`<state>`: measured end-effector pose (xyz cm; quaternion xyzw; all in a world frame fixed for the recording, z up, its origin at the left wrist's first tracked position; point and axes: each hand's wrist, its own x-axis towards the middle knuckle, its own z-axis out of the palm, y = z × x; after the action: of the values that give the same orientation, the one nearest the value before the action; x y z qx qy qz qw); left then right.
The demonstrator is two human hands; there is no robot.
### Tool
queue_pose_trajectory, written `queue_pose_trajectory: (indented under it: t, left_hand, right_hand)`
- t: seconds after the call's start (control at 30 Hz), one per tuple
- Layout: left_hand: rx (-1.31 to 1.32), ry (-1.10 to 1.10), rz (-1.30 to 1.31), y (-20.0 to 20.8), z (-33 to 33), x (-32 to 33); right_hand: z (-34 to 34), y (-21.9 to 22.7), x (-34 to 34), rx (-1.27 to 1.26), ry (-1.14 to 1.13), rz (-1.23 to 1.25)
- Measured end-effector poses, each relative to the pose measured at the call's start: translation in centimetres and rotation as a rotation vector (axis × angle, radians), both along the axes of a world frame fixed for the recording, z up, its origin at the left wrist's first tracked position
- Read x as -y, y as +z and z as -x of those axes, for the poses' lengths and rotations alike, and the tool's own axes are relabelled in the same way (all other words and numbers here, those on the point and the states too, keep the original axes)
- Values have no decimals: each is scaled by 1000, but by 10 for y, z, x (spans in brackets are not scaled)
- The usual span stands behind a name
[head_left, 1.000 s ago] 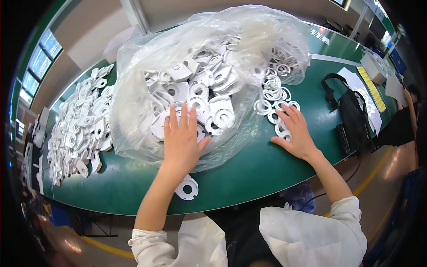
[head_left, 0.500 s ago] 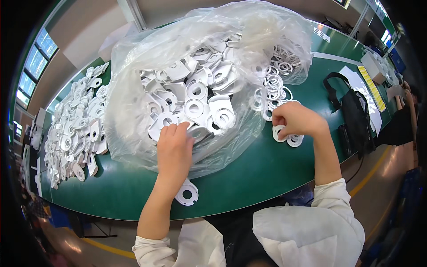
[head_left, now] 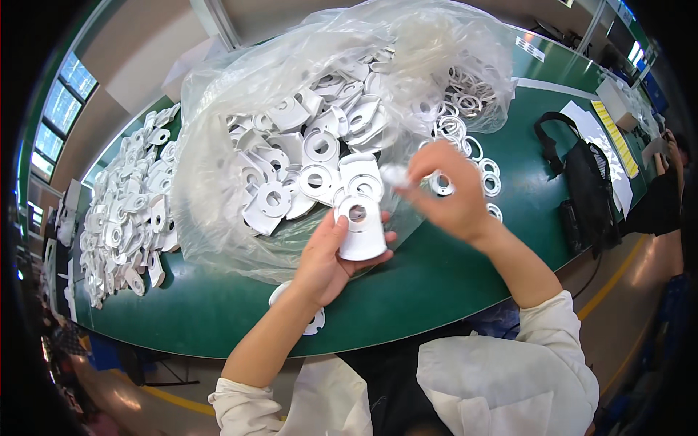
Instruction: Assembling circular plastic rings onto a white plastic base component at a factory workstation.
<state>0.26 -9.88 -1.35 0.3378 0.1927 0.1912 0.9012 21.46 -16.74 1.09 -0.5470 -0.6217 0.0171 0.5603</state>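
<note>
One plate [head_left: 363, 238] lies gripped in left hand [head_left: 326, 263]; right hand [head_left: 454, 198] pinches perhaps a ring [head_left: 395, 175].

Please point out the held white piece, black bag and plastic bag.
White piece [head_left: 363, 239]: head view, flat part below its hole.
Black bag [head_left: 587, 190]: head view, middle of body.
Plastic bag [head_left: 206, 190]: head view, left wall.

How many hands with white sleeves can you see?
2: the left hand holding a white holed plate, and the right hand beside it pinching a blurred white piece. None seems hidden, but the plate covers part of the left.
</note>
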Motion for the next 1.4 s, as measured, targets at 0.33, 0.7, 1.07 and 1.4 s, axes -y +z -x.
queue_pose_trajectory:
  t: [0.33,0.7,1.07,1.4]
  left_hand:
    - [-94,48,-82,-7,2,-2]
    - [-53,23,-3,-3,4,-4]
    - [-131,83,-107,2,-1,3]
    - [-57,26,-92,1,3,-1]
  right_hand:
    - [1,-20,-5,61,227,24]
    - [-99,-35,-6,250,-532,535]
    - [-87,-2,-1,302,-618,81]
    - [-76,3,-1,372,-622,69]
